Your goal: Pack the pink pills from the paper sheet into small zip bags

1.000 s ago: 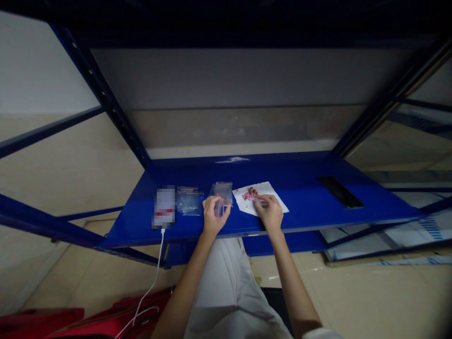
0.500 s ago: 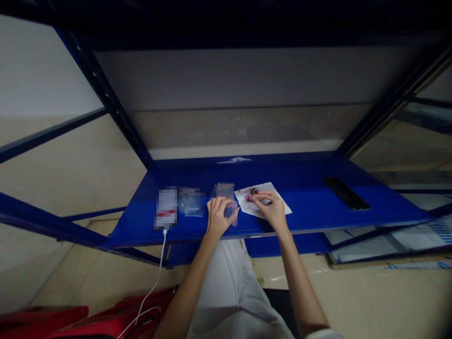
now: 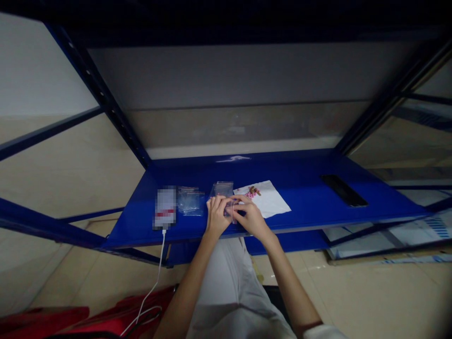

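Both arms reach forward over the lap, elbows low, and the two hands are right together at the front edge of the shelf. The left hand point(image 3: 217, 216) and the right hand point(image 3: 251, 217) are pinching one small clear zip bag point(image 3: 231, 211) between their fingers, and the bag sits just above the blue metal shelf point(image 3: 300, 188), though I can't tell if it's touching.

Count-wise, there's one more clear bag point(image 3: 222, 189) lying right behind the hands, plus a small pile of clear bags point(image 3: 190, 200) to the left, maybe two or three, hard to tell. Next to that is one phone point(image 3: 165, 207) with its screen blurred, and a white cable point(image 3: 159, 263) runs down off the shelf. To the right there's one sheet of white paper point(image 3: 266, 199) with a little heap of pink and brown bits point(image 3: 252, 192) on it, too small to count, and one black slab point(image 3: 343, 190) further along.
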### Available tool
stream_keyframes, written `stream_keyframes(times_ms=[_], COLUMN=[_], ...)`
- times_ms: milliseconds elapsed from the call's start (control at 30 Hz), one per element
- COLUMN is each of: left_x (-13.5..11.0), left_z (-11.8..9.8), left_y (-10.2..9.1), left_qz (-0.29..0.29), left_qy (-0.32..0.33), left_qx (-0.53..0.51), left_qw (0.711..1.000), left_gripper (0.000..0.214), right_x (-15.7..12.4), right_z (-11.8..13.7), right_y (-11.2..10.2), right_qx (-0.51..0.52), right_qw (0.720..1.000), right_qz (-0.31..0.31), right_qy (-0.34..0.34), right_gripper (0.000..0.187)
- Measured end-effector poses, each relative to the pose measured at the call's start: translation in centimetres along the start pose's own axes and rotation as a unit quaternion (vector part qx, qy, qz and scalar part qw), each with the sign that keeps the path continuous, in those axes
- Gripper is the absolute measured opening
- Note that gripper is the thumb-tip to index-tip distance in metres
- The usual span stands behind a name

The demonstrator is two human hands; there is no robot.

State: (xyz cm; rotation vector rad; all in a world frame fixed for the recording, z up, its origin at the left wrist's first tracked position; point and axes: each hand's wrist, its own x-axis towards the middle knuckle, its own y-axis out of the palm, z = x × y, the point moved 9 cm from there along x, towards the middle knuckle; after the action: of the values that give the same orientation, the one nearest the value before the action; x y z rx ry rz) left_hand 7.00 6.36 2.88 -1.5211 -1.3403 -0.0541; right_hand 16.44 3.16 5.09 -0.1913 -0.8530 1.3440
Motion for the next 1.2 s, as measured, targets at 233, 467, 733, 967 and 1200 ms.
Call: stream_keyframes(times_ms=[233, 467, 733, 967, 1200], left_x=[0.3, 0.3, 0.3, 0.2, 0.3], left_z=[0.1, 0.1, 0.2, 0.2, 0.1], left_y=[-0.8, -0.7, -0.6, -0.7, -0.8], left_qz=[-0.035, -0.04, -0.04, -0.04, -0.036], left_qy=[-0.012, -0.016, -0.014, -0.018, -0.019], left_qx=[-0.005, -0.011, -0.011, -0.017, -0.013], left_qw=[0.999, 0.999, 0.999, 0.999, 0.999], left_gripper=[0.018, 0.017, 0.016, 0.017, 0.016], right_x=[-1.1, -2.5, -3.0, -2.5, -2.3], right_z=[-5.1, -9.2, -9.3, -9.4, -9.2], right_y=[-4.0, -4.6, -5.0, -5.4, -5.9], right_qx=[0.012, -0.206, -0.217, -0.216, -0.172], right_qw=[0.987, 0.957, 0.933, 0.937, 0.946], right_qz=[-0.126, -0.138, -0.201, -0.184, -0.191], right_qy=[0.1, 0.15, 0.204, 0.206, 0.198], right_gripper=[0.019, 0.017, 0.022, 0.023, 0.021])
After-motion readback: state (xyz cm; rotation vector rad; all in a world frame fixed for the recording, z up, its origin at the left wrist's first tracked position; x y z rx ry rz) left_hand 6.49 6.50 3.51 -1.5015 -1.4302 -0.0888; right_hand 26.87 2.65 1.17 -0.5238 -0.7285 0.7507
